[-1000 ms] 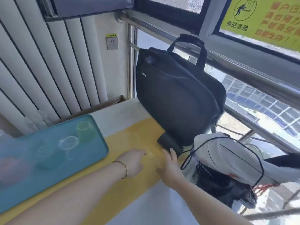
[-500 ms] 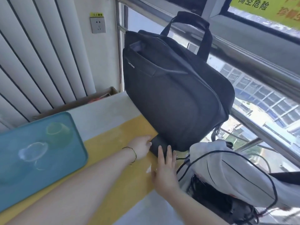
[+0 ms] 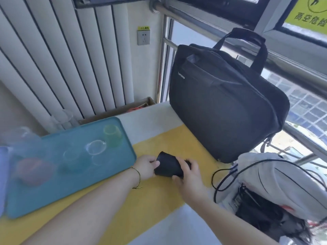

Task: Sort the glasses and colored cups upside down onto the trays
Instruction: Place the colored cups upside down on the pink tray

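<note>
The left hand (image 3: 146, 167) pinches the near-left end of a small black object (image 3: 168, 166), and the right hand (image 3: 190, 175) curls its grip round the other end, just over the yellow mat (image 3: 159, 200) on the surface (image 3: 150, 117). Left of the grip lies a teal tray (image 3: 44, 197) carrying a clear glass (image 3: 96, 147), a green cup (image 3: 112, 134) and blurred coloured cups. Beyond the grip stands a black laptop bag (image 3: 226, 103), and right of it is a grey bag (image 3: 283, 177).

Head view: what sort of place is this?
Probably an upper-floor room, perhaps an office, by a window: white radiator on the wall, metal guard rail across the glass, building fronts below outside.
</note>
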